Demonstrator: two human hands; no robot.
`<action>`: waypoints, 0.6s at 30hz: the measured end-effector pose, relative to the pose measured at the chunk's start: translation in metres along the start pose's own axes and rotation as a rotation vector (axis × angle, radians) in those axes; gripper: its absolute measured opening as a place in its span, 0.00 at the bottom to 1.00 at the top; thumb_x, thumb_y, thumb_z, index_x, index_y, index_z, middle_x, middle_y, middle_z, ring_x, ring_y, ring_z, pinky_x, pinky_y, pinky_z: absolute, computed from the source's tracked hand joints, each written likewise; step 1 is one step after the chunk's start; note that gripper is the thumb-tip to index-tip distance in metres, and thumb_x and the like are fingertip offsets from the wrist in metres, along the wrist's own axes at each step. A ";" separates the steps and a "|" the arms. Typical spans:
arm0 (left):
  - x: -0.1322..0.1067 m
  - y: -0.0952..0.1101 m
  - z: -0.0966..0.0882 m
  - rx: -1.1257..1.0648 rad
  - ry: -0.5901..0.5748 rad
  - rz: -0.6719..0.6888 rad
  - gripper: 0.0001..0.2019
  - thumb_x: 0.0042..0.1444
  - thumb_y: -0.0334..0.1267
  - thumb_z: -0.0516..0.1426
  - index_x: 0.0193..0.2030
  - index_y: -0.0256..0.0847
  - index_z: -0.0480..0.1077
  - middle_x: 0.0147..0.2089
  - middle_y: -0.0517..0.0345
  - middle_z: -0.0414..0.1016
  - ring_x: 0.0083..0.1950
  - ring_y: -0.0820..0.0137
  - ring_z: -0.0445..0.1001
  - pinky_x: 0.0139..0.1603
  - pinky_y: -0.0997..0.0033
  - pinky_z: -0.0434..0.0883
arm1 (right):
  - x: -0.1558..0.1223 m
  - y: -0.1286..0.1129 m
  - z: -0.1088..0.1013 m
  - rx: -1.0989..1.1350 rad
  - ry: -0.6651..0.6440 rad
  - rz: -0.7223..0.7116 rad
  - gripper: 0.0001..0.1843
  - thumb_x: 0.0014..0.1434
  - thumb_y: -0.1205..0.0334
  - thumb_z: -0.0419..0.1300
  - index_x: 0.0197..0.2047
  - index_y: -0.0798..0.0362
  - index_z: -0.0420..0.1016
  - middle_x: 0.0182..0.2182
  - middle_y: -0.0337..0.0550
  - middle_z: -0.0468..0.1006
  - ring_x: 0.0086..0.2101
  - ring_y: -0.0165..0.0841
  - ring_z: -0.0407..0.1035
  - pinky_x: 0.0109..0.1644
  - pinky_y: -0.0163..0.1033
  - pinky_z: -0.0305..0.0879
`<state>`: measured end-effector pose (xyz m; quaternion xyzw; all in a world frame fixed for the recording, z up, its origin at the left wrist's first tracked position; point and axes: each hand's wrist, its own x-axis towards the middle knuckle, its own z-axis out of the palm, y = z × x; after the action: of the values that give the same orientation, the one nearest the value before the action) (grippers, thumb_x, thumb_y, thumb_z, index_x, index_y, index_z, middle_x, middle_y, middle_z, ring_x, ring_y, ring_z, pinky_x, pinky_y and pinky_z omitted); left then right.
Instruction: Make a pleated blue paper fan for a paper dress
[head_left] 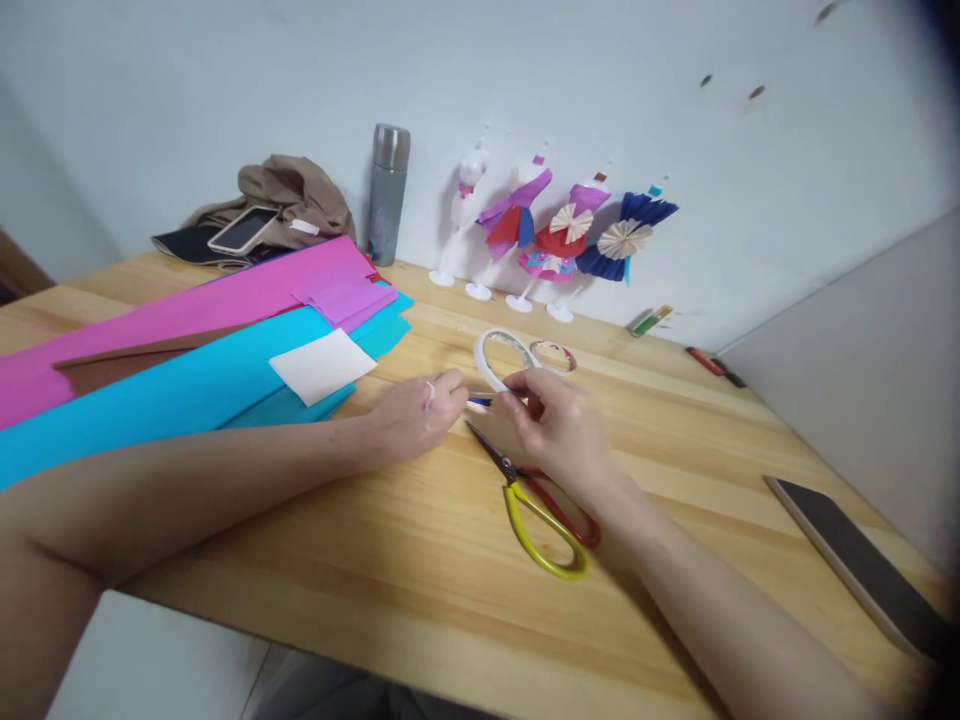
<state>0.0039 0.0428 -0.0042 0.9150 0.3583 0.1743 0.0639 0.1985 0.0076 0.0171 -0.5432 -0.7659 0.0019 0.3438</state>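
My left hand [416, 412] rests on the wooden table [420, 560], fingers pinched on a small blue and white piece [478, 403]. My right hand [556, 425] meets it from the right, fingers curled and pinching the same small piece. Just behind my right fingers stands a white tape roll [496, 358]. A second, smaller tape ring [553, 354] lies flat beside it. Scissors [541, 505] with one yellow and one red handle lie on the table under my right wrist, blades pointing toward my hands.
Long pink paper [187, 310] and cyan paper [150, 400] sheets with a white square [322, 366] lie left. Paper-dressed figurines [559, 235] line the wall by a steel flask [388, 195]. A phone [241, 230] rests on a brown cloth [289, 195]. A dark tablet [862, 560] sits right.
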 end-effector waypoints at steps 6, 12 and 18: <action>0.002 0.010 -0.016 0.199 -0.154 -0.013 0.15 0.59 0.20 0.47 0.44 0.32 0.72 0.43 0.46 0.74 0.40 0.63 0.74 0.33 0.66 0.65 | -0.007 -0.010 0.002 0.016 -0.011 0.001 0.06 0.60 0.61 0.57 0.32 0.50 0.72 0.20 0.39 0.72 0.19 0.31 0.63 0.25 0.38 0.57; 0.001 0.008 -0.015 0.183 -0.107 -0.040 0.14 0.62 0.24 0.46 0.43 0.32 0.73 0.45 0.44 0.75 0.42 0.62 0.75 0.36 0.66 0.68 | -0.013 -0.017 0.009 0.037 0.052 -0.048 0.05 0.60 0.63 0.58 0.33 0.51 0.73 0.23 0.42 0.76 0.20 0.31 0.66 0.25 0.38 0.59; 0.001 0.013 -0.019 0.105 -0.004 -0.229 0.15 0.67 0.32 0.45 0.42 0.34 0.73 0.44 0.46 0.76 0.41 0.62 0.76 0.36 0.65 0.67 | -0.017 -0.017 0.020 0.135 0.111 -0.041 0.05 0.61 0.64 0.58 0.35 0.51 0.75 0.25 0.39 0.78 0.20 0.29 0.66 0.24 0.35 0.61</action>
<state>0.0054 0.0337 0.0166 0.8705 0.4689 0.1450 0.0364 0.1762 -0.0062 -0.0009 -0.5025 -0.7547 0.0164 0.4215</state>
